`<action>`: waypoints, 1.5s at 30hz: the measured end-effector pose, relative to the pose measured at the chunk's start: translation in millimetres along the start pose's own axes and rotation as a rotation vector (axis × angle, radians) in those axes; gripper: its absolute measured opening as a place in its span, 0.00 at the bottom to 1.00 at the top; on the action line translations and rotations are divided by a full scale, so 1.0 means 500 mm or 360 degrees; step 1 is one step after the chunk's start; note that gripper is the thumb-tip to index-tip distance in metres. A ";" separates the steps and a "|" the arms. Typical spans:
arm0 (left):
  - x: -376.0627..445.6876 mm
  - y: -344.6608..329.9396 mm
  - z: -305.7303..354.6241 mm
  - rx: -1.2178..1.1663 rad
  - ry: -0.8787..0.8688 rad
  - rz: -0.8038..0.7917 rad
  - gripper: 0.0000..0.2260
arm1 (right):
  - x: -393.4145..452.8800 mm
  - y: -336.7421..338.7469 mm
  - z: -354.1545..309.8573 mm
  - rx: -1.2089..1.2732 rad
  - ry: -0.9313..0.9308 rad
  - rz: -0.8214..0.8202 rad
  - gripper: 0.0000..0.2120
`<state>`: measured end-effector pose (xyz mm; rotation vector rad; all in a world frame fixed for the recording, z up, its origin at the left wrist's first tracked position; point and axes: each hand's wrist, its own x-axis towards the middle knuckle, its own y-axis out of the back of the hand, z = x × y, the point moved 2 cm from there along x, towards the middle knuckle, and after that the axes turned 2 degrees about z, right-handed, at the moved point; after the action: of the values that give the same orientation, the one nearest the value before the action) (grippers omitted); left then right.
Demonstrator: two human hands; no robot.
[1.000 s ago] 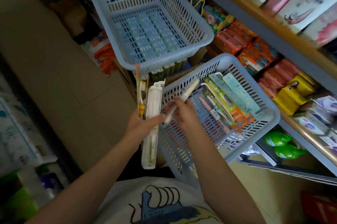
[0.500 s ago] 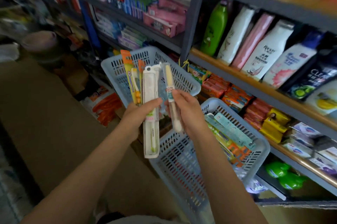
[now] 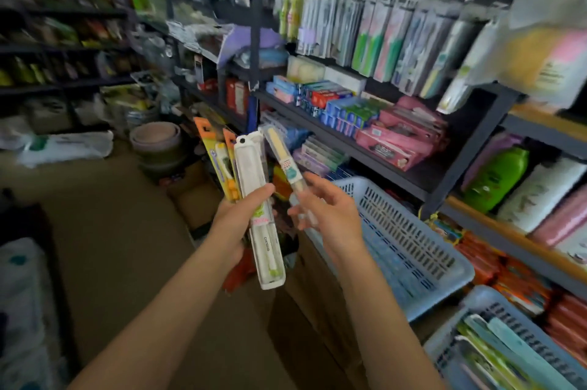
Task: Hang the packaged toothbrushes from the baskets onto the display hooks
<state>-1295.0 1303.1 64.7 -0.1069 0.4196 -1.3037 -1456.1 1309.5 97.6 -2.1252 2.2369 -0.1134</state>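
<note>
Two hands: both raised at mid-frame, each gripping packaged toothbrushes in front of the shelving.
Left hand (image 3: 236, 216): fingers curled round a bundle of packs, thumb laid across the front of the white pack.
White pack (image 3: 259, 208): long, clear-fronted toothbrush pack, nearly upright and tipped slightly left, its hang hole at the top.
Orange-carded packs (image 3: 219, 164): at least two, fanned out behind and to the left of the white pack, in the same grip.
Right hand (image 3: 327, 215): pinches the lower part of a single slim pack; the other fingers curve loosely, spread a little.
Slim pack (image 3: 284, 164): clear sleeve with a cream toothbrush, tilted with its top leaning left, just beside the top of the white pack.
Upper basket (image 3: 409, 250): pale blue slotted basket to the right of the hands; contents blurred.
Lower basket (image 3: 502, 304): same kind, bottom right, with more flat toothbrush packs (image 3: 495, 351) lying in it.
Hanging toothbrushes (image 3: 390, 40): a row of packs on the display rail at upper right, above boxed toothpaste (image 3: 343, 103).
Bottles (image 3: 498, 180): green and white, on the wooden shelf at right.
</note>
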 end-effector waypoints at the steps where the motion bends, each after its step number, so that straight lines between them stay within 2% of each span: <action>1: 0.022 0.028 0.022 0.0010 -0.0005 0.0015 0.24 | 0.014 -0.027 -0.005 -0.0001 0.0030 0.0102 0.10; 4: 0.074 0.088 0.076 0.0010 -0.0033 0.0059 0.33 | 0.064 -0.087 -0.008 -0.0039 0.0083 0.0296 0.05; 7: 0.128 0.117 0.114 -0.0006 -0.0100 0.0087 0.28 | 0.113 -0.134 -0.012 -0.0116 0.0034 0.0232 0.08; 11: 0.209 0.103 0.169 0.0072 -0.0270 0.0008 0.33 | 0.192 -0.170 -0.026 -0.0177 0.0039 0.0189 0.07; 16: 0.323 0.030 0.225 0.0149 -0.0342 -0.0239 0.28 | 0.323 -0.186 -0.051 -0.0089 0.0245 0.0238 0.14; 19: 0.400 -0.030 0.244 0.0177 -0.0331 -0.0362 0.23 | 0.411 -0.185 -0.072 0.0180 0.0379 0.0118 0.12; 21: 0.451 -0.077 0.263 0.0184 -0.0310 -0.0443 0.16 | 0.475 -0.174 -0.086 0.0189 0.0448 0.0082 0.13; 24: 0.526 -0.157 0.288 0.0211 -0.0273 -0.0523 0.15 | 0.566 -0.141 -0.111 0.0184 0.0433 0.0118 0.15; 28: 0.611 -0.276 0.290 0.0235 -0.0195 -0.0639 0.24 | 0.652 -0.067 -0.144 0.0135 0.0430 0.0329 0.22; 32: 0.644 -0.420 0.278 0.0243 -0.0105 -0.0850 0.31 | 0.681 0.040 -0.196 0.0078 0.0573 0.0650 0.27; 34: 0.645 -0.493 0.273 0.0249 -0.0060 -0.1015 0.30 | 0.681 0.100 -0.230 0.0025 0.0579 0.0809 0.24; 37: 0.639 -0.574 0.268 0.0231 0.0016 -0.1184 0.23 | 0.682 0.183 -0.273 -0.0103 0.0548 0.1029 0.20; 40: 0.641 -0.623 0.261 0.0213 0.0094 -0.1273 0.33 | 0.696 0.247 -0.305 -0.0201 0.0546 0.1206 0.21; 41: 0.643 -0.636 0.261 0.0206 0.0123 -0.1303 0.31 | 0.705 0.261 -0.315 -0.0207 0.0546 0.1248 0.20; 44: 0.648 -0.668 0.270 0.0156 0.0162 -0.1378 0.13 | 0.740 0.289 -0.347 -0.0204 0.0566 0.1382 0.19; 45: 0.654 -0.676 0.273 0.0134 0.0157 -0.1385 0.10 | 0.753 0.297 -0.355 -0.0204 0.0561 0.1432 0.19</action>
<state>-1488.5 879.4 216.2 -0.1641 0.4143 -2.1880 -1639.2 944.1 265.5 -0.9925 3.2289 -0.3171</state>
